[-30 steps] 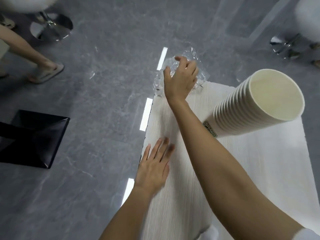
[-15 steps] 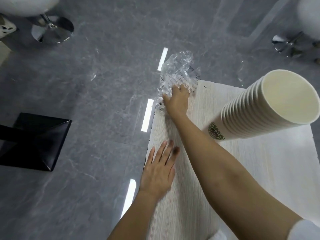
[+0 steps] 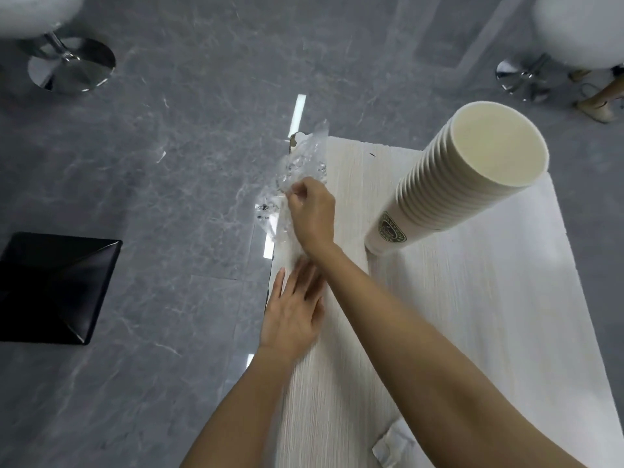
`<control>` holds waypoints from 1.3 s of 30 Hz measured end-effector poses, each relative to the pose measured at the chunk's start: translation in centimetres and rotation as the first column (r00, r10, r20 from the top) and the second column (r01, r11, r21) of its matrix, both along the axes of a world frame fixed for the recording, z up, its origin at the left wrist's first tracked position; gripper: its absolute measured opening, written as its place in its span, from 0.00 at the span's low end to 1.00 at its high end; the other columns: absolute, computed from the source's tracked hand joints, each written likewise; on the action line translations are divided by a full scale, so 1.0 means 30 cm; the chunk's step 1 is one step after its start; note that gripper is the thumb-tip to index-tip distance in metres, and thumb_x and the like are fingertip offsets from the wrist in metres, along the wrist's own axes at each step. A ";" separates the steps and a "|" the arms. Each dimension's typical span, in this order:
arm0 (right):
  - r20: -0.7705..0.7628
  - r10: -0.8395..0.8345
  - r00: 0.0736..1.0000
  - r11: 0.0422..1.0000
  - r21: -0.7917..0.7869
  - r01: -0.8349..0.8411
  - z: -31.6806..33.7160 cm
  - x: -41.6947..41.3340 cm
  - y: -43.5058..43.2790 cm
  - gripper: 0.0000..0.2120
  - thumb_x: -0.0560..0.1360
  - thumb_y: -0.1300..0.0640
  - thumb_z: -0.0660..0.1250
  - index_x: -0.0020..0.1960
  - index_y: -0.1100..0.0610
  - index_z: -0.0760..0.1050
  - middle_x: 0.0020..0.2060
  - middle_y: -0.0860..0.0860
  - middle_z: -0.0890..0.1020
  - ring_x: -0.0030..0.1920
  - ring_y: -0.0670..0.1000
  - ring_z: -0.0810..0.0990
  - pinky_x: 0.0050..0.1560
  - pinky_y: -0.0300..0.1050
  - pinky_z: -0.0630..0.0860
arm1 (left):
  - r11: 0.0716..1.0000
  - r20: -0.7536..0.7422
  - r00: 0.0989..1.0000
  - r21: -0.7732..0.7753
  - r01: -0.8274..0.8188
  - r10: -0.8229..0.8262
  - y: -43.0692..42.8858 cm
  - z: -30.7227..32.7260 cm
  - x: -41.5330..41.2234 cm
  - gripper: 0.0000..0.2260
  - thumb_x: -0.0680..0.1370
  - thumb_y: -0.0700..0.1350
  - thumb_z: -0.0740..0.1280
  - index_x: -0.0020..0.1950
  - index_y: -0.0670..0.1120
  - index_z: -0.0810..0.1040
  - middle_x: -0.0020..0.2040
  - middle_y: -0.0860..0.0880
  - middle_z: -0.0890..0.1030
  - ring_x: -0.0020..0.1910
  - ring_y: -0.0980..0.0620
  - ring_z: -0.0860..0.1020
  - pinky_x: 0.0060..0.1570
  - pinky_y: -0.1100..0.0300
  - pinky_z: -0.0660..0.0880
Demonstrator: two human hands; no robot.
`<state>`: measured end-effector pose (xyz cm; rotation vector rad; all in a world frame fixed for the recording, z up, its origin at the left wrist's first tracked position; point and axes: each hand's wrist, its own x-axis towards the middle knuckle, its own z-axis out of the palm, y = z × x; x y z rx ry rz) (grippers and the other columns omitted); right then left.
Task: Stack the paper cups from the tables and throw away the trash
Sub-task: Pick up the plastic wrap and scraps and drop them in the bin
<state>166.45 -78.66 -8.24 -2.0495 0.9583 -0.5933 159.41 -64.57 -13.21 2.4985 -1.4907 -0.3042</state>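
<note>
- Head view: the right hand (image 3: 312,214) is over the table's (image 3: 472,332) left edge, toward its far end, with fingers curled and pinching a crumpled clear plastic wrapper (image 3: 297,170).
- The wrapper hangs partly off the table's left edge, over the grey floor (image 3: 169,163).
- The left hand (image 3: 293,312) lies flat on the table beside the same left edge, fingers straight and holding nothing; the right forearm crosses just above its fingertips.
- The stack of paper cups (image 3: 456,184) stands on the table's far right part, apart from both hands, with its open mouth facing the camera and a green logo on the bottom cup.
- A small white paper scrap (image 3: 393,447) lies at the table's near end.
- Left of the table, on the floor, sits a black square base (image 3: 57,285).
- Beyond the table stand two chrome stool bases (image 3: 71,67), one on each side.
</note>
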 end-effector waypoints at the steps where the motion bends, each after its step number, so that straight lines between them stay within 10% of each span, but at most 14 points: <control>1: 0.023 0.033 0.999 0.999 0.020 -0.033 0.028 -0.025 0.036 0.02 0.74 0.65 0.65 0.44 0.62 0.76 0.40 0.53 0.79 0.42 0.50 0.77 0.44 0.39 0.72 | 1.000 0.023 1.000 0.018 0.009 -0.009 0.000 0.004 0.001 0.22 0.79 0.49 0.53 0.69 0.44 0.75 0.68 0.45 0.75 0.71 0.45 0.69 0.71 0.44 0.59; 11: 0.112 0.138 0.984 0.982 0.117 -0.151 0.215 -0.378 0.226 0.02 0.73 0.65 0.67 0.43 0.60 0.78 0.39 0.50 0.81 0.42 0.45 0.78 0.44 0.32 0.73 | 0.996 -0.095 0.995 0.076 -0.036 0.043 0.054 0.102 -0.059 0.27 0.86 0.49 0.46 0.54 0.39 0.82 0.48 0.44 0.84 0.44 0.46 0.83 0.43 0.53 0.78; 14: 0.123 0.144 0.982 0.972 0.170 -0.164 0.272 -0.506 0.233 0.02 0.72 0.65 0.68 0.43 0.60 0.79 0.39 0.48 0.81 0.42 0.43 0.78 0.45 0.36 0.76 | 0.987 -0.201 0.972 0.126 -0.101 0.125 0.117 0.058 -0.094 0.24 0.82 0.55 0.57 0.66 0.37 0.76 0.63 0.37 0.79 0.62 0.39 0.77 0.66 0.51 0.69; 17: 0.126 0.165 0.978 0.958 0.213 -0.189 0.326 -0.639 0.236 0.06 0.73 0.64 0.69 0.42 0.54 0.77 0.37 0.42 0.80 0.42 0.40 0.78 0.42 0.31 0.73 | 0.984 -0.295 0.949 0.164 -0.063 0.110 0.118 0.095 -0.171 0.22 0.78 0.38 0.67 0.69 0.30 0.69 0.70 0.32 0.70 0.72 0.37 0.67 0.75 0.46 0.55; 21: 0.128 0.133 0.983 0.958 0.237 -0.160 0.361 -0.827 0.231 0.08 0.74 0.65 0.69 0.43 0.52 0.77 0.38 0.42 0.80 0.41 0.40 0.78 0.42 0.31 0.74 | 0.989 -0.313 0.946 -0.090 -0.114 0.081 0.141 0.111 -0.287 0.16 0.73 0.37 0.68 0.60 0.34 0.78 0.59 0.34 0.79 0.61 0.33 0.77 0.64 0.34 0.70; 33: 0.097 -0.063 0.993 0.967 0.254 0.036 0.339 -1.294 0.073 0.06 0.74 0.65 0.68 0.44 0.55 0.79 0.38 0.46 0.83 0.42 0.46 0.81 0.42 0.36 0.77 | 0.968 -0.385 0.922 -0.243 -0.060 -0.040 0.164 0.077 -0.648 0.21 0.75 0.57 0.65 0.64 0.47 0.78 0.62 0.50 0.77 0.61 0.54 0.70 0.57 0.60 0.72; 39: 0.071 0.090 0.993 0.958 0.267 -0.106 0.350 -1.388 -0.018 0.05 0.74 0.64 0.69 0.43 0.54 0.79 0.38 0.44 0.82 0.41 0.43 0.80 0.41 0.34 0.77 | 0.953 -0.368 0.920 -0.205 -0.222 0.135 0.146 0.060 -0.738 0.19 0.71 0.38 0.75 0.60 0.49 0.79 0.53 0.50 0.75 0.50 0.52 0.74 0.38 0.65 0.74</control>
